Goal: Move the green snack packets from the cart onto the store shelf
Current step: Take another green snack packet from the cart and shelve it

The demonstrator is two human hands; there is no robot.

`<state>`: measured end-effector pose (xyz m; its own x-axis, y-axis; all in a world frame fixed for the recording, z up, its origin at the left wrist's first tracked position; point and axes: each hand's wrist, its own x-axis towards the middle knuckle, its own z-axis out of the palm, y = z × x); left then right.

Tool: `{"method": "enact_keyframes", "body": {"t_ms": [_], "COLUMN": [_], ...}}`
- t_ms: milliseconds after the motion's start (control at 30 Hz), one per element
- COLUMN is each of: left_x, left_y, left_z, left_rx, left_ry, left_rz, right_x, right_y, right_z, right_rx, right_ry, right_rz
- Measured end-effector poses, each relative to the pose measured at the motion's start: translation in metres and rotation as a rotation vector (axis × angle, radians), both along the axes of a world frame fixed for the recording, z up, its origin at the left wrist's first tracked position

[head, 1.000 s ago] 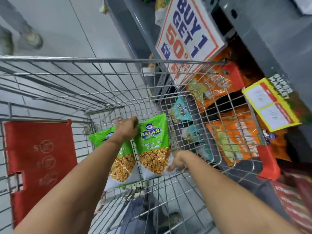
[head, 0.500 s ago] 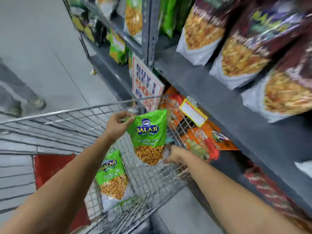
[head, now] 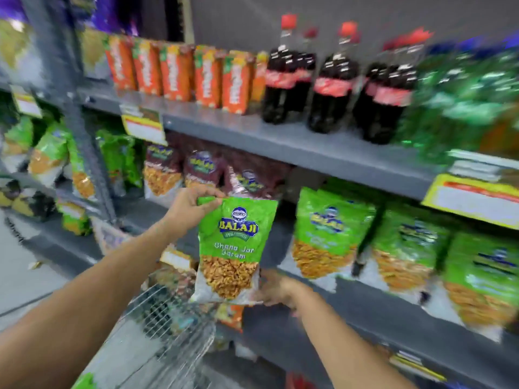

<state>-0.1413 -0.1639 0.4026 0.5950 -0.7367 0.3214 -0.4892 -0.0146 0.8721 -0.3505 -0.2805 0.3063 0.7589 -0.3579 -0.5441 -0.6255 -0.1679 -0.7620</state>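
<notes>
Left hand (head: 188, 206) pinches the top left corner of one green packet (head: 233, 248), fingers curled closed. Right hand (head: 276, 290) cups its bottom right corner, fingers hidden behind. Packet upright in the air above the cart (head: 168, 327), in front of the shelf (head: 365, 315). Right of it, three blurred green packets on the shelf; five orange cartons (head: 179, 74) above.

A green packet (head: 234, 248) with a clear window of yellow snack hangs upright in front of the shelf (head: 379, 315), pinched at its top-left corner and held at its bottom-right corner.
</notes>
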Motion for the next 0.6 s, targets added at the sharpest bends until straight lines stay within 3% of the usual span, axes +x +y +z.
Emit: {"method": "enact_keyframes", "body": {"t_ms": [333,600], "left_x": [-0.165,-0.222], "left_y": [-0.149,-0.205], "left_z": [0.034,0.041], "left_rx": [0.037,0.233], "left_ry": [-0.146,-0.246], "left_rz": [-0.404,-0.443], "right_x": [-0.201,-0.254], "right_y": [-0.088,-0.123], "right_z": [0.013,-0.008], "right_rx": [-0.147,-0.293], "right_ry": [-0.078,-0.071], "right_rz": [-0.358,-0.542]}}
